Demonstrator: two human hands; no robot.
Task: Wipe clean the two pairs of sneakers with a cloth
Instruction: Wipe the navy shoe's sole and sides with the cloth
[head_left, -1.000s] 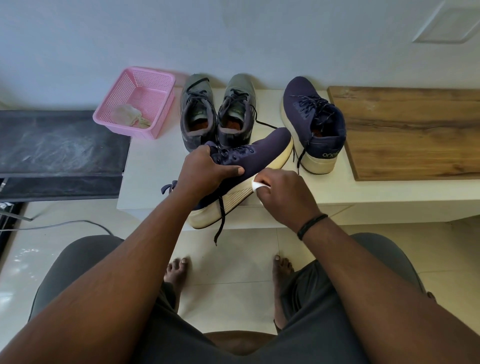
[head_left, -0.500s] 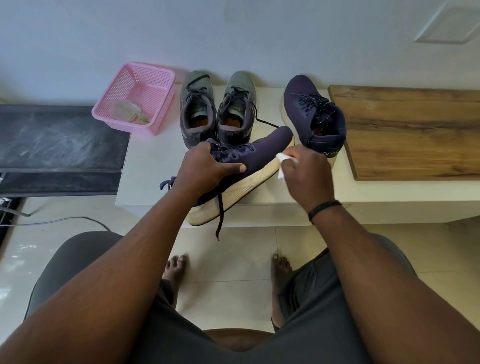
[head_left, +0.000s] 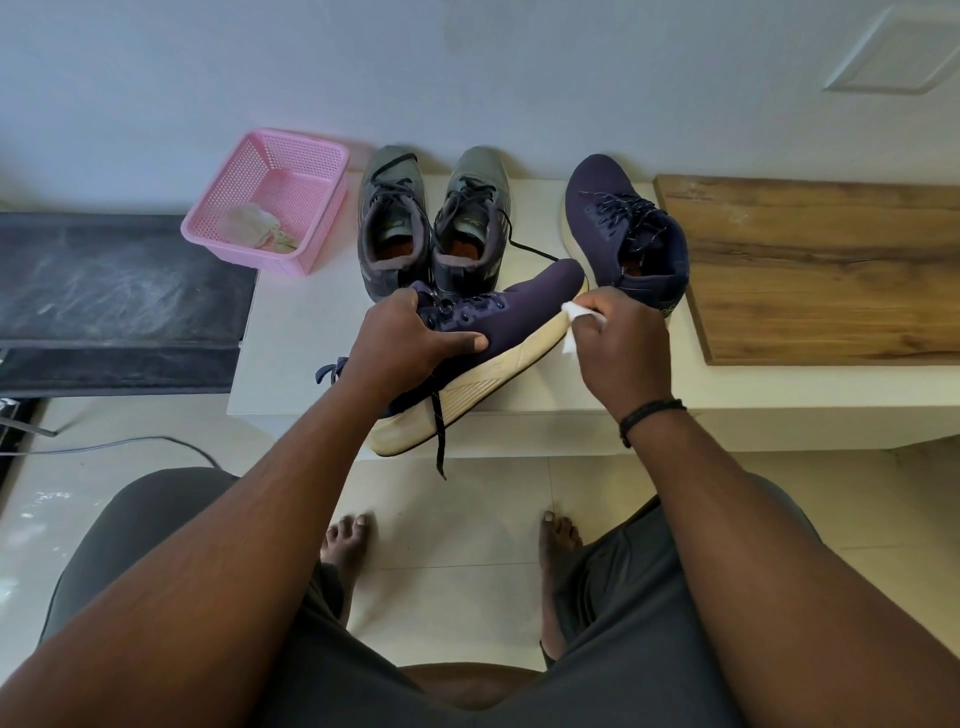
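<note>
While the left hand (head_left: 400, 345) is gripping a navy sneaker (head_left: 498, 332), the right hand (head_left: 621, 345), at three o'clock, is pinching a cloth (head_left: 574, 317) against its toe.

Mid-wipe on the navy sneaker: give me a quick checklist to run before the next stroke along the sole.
1. Left hand grips the held navy sneaker at the laces: ok.
2. Right hand pinches the white cloth: ok.
3. Cloth touches the cream sole edge near the toe: ok.
4. Dangling lace hangs across the sole, in the stroke's path: not ok.
5. Sole already clean: cannot tell.
6. Other navy sneaker and grey pair stand apart on the white ledge: ok.
</note>
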